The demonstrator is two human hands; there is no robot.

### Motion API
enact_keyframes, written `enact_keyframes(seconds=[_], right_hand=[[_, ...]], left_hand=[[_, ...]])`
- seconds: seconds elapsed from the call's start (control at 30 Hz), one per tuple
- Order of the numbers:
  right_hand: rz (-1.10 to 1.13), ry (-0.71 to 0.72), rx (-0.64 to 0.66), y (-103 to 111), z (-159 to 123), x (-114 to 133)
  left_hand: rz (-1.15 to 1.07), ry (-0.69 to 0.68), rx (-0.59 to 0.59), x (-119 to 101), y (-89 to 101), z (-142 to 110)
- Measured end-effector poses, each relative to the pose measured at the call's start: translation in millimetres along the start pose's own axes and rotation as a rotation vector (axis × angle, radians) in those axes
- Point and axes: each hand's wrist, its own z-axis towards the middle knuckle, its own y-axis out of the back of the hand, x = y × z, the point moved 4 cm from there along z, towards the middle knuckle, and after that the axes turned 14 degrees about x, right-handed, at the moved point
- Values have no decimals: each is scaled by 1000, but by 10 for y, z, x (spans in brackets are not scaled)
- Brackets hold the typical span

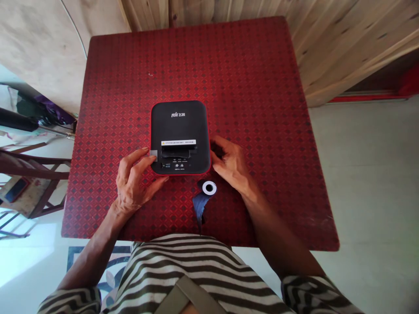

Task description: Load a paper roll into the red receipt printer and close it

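A black receipt printer (pixel 180 126) with a red rim lies flat on the table, its slot and small buttons toward me. My left hand (pixel 134 174) grips its front left corner. One fingertip rests on a grey tab (pixel 153 155) at the side, and the thumb lies along the front edge. On the opposite side, my right hand (pixel 231 163) has curled fingers against the printer's right edge; some fingertips are hidden there. Just in front of the printer, between the hands, is a small roll (pixel 209 188) with a white end face and a dark blue strip (pixel 199 205) trailing toward me.
A red patterned tabletop (pixel 196 61) extends around the printer. Wooden panelling (pixel 327 43) stands behind it and to the right. At the left are a dark wooden chair (pixel 36 174) with a phone-like object (pixel 16 190) on it, and a black rod-like object (pixel 19 121).
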Motion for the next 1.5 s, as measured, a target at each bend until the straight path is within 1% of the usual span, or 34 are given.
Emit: enact_keyframes(seconds=[0.23, 0.4, 0.57, 0.7, 0.73, 0.8, 0.87, 0.9, 0.93, 0.97, 1.03, 1.1, 1.13, 1.17, 1.23, 1.3, 1.4, 1.5], right_hand=[[-13, -13, -6, -1, 3, -27], [-8, -3, -9, 8, 5, -15], [20, -1, -11, -9, 15, -20], [-22, 1, 4, 9, 14, -17], [-47, 8, -28, 49, 1, 14], [-144, 49, -151, 173, -42, 156], [-292, 133, -250, 284, -73, 410], [-370, 186, -242, 301, -62, 561], [-450, 234, -189, 286, -24, 709], [-534, 271, -104, 239, 39, 844], [-715, 297, 112, 72, 229, 1032], [-887, 245, 297, -127, 460, 1094], [-955, 203, 352, -215, 575, 1092], [-1007, 165, 384, -290, 680, 1077], [-1064, 119, 397, -397, 846, 1032], [-1086, 125, 398, -454, 945, 985], [-1087, 169, 402, -452, 999, 940], [-1059, 173, 416, -386, 968, 958]], left_hand=[[-98, 36, -2, 49, 28, 39], [-151, 94, 12, 71, 41, 58], [-195, 94, 12, 82, 21, 69], [-189, 67, -33, 95, -50, 25], [-180, 54, -50, 95, -68, 12], [-159, 31, -75, 93, -100, -8], [-141, 8, -80, 86, -121, -16], [-132, -1, -79, 82, -126, -16], [-125, -8, -79, 79, -128, -16], [-119, -14, -80, 76, -130, -18], [-110, -20, -82, 72, -134, -28], [-107, -21, -78, 74, -149, -47], [-106, -22, -75, 76, -159, -59], [-106, -21, -69, 79, -171, -70], [-110, -12, -58, 85, -192, -86], [-119, 0, -49, 88, -205, -88], [-127, 10, -43, 84, -211, -75], [-135, 1, -44, 79, -207, -61]])
